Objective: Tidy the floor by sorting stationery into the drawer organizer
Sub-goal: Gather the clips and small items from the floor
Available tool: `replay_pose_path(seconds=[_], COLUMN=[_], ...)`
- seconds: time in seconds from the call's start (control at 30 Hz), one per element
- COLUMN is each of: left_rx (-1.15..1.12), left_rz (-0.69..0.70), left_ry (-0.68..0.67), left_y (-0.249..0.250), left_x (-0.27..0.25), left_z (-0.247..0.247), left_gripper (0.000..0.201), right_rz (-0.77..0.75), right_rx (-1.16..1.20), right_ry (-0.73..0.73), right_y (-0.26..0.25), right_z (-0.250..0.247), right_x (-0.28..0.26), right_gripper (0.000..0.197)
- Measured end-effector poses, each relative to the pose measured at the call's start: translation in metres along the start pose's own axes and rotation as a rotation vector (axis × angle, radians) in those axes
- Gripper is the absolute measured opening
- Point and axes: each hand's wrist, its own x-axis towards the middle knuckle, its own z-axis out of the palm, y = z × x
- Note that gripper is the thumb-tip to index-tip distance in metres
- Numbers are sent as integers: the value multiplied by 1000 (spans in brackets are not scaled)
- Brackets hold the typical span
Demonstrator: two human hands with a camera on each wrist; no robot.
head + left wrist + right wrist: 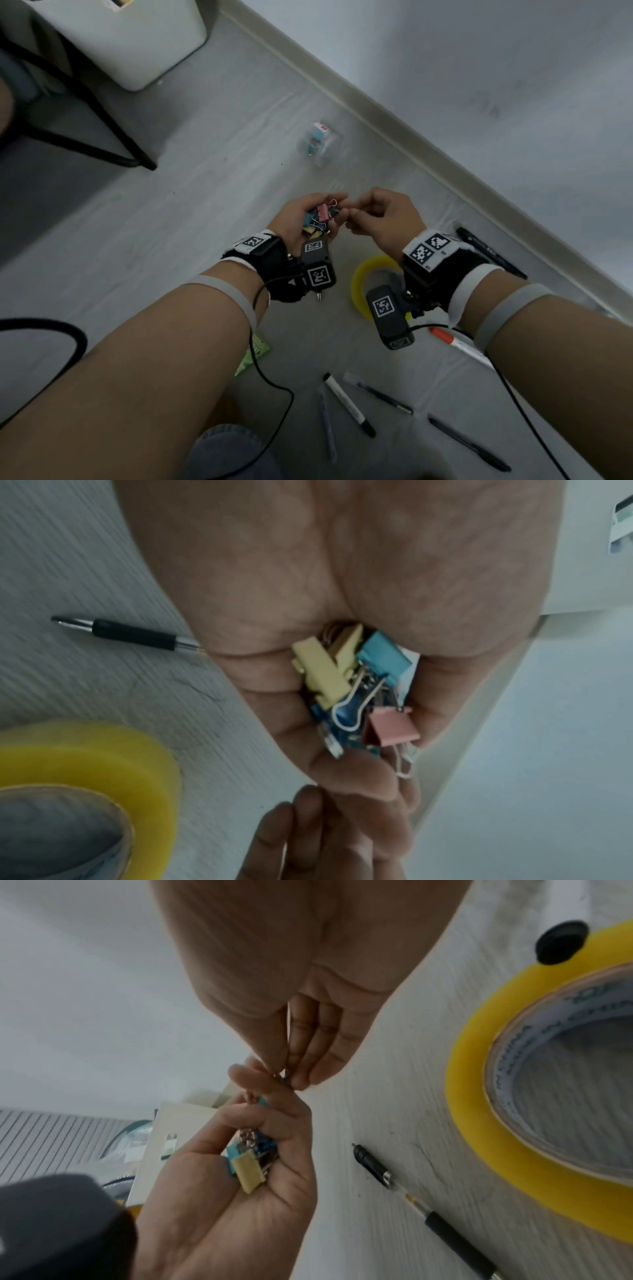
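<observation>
My left hand (298, 222) is cupped palm up and holds several coloured binder clips (320, 217), pink, blue and yellow. The left wrist view shows the clips (342, 691) piled between palm and curled fingers. My right hand (356, 214) meets the left fingertips, thumb and fingers pinched together. In the right wrist view the right hand (291, 1074) pinches a small metal piece, seemingly a clip's wire handle, just above the held clips (251, 1161). Both hands hover above the floor.
A yellow tape roll (359, 284) lies under my right wrist. Several pens and markers (349, 404) lie scattered on the floor near me, and one black marker (489, 253) lies by the baseboard. Ahead sits a clear plastic box (320, 142); a white container (137, 44) and a black chair leg (102, 113) are far left.
</observation>
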Motion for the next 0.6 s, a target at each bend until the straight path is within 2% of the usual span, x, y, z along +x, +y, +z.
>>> replay_pose_path(seconds=[0.1,0.23,0.37,0.43,0.5,0.57,0.6], left_rx=[-15,-27,8,30,-51,-152,-178], left_rz=[22,38,76,88,74,79,84], left_ry=[6,25,81,90,76,29,6], left_y=[7,17,28,34,41,49,53], left_x=[-4,-8,-6,-6,-7,-7,-7], left_z=[-5,-9,-19,-24,-31,-40,-45], left_gripper=[29,27,19,21,22,30,35], right_rz=[-114,-356,-534,-542,-527,-439,-358], right_rx=[-159,-418,-668,-702,-663,-662,-698], right_ry=[40,85,-23,-60,-15,60,68], right_y=[-7,-27,-45,-48,-50,-48,-44], right_z=[6,16,35,42,48,50,50], right_x=[5,10,16,22,34,55,67], right_gripper=[4,3,4,11,15,14,23])
